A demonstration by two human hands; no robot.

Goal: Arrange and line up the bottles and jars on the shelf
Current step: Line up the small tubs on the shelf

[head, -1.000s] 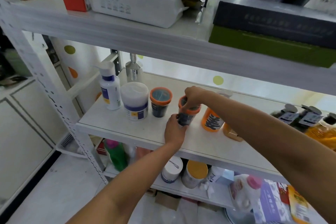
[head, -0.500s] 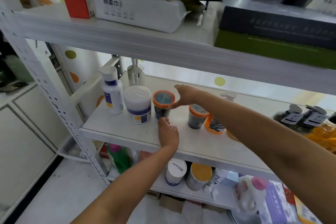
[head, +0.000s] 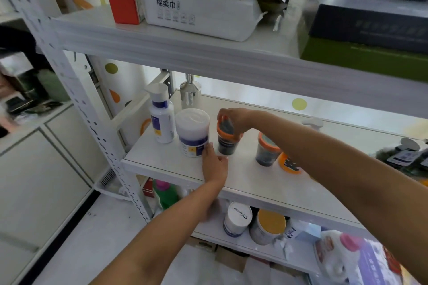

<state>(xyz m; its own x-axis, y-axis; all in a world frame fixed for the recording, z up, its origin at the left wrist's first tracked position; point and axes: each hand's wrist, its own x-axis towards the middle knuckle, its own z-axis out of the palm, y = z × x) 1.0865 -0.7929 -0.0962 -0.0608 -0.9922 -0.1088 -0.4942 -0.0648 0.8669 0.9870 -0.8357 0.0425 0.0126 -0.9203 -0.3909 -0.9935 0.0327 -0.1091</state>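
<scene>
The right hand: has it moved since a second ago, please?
Yes: the right hand moved left toward the blue-banded white plastic tub, now gripping the orange-rimmed dark jar beside it.

Tissue pack (head: 203,16) reads "棉柔巾" — lower jar (head: 238,215) (lettering blurred).

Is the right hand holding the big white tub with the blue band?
No, the right hand grips the orange-lidded jar by its top, just to the right of the white tub.
</scene>
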